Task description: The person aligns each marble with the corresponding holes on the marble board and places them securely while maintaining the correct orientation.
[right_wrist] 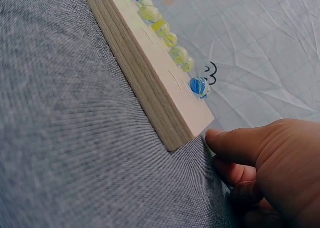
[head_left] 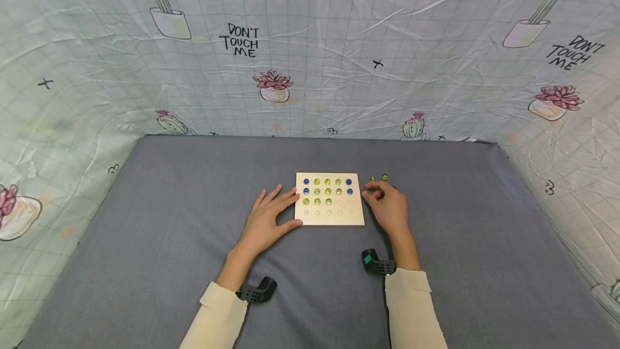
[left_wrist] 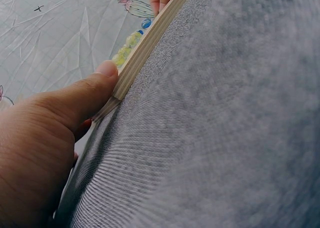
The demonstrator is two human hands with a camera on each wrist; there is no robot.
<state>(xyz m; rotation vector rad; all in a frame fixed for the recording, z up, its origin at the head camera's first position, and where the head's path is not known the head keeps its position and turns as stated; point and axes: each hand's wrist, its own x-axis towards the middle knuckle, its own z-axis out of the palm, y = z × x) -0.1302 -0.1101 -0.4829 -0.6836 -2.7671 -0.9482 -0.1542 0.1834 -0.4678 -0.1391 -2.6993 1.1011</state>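
Observation:
A pale wooden board with rows of round hollows lies on the grey cloth. Yellow-green marbles fill the middle of its two back rows, with blue marbles at ends of those rows. The third row holds yellow-green marbles at its left; the front row's hollows are bare. My left hand rests at the board's left edge, fingers spread, thumb touching the front corner. Beside the right edge, my right hand pinches a green marble between thumb and index finger; the right wrist view hides this marble.
Loose green marbles lie on the cloth just beyond my right hand. Grey cloth covers the table. A patterned curtain rises behind it and along both sides. Each wrist wears a black band.

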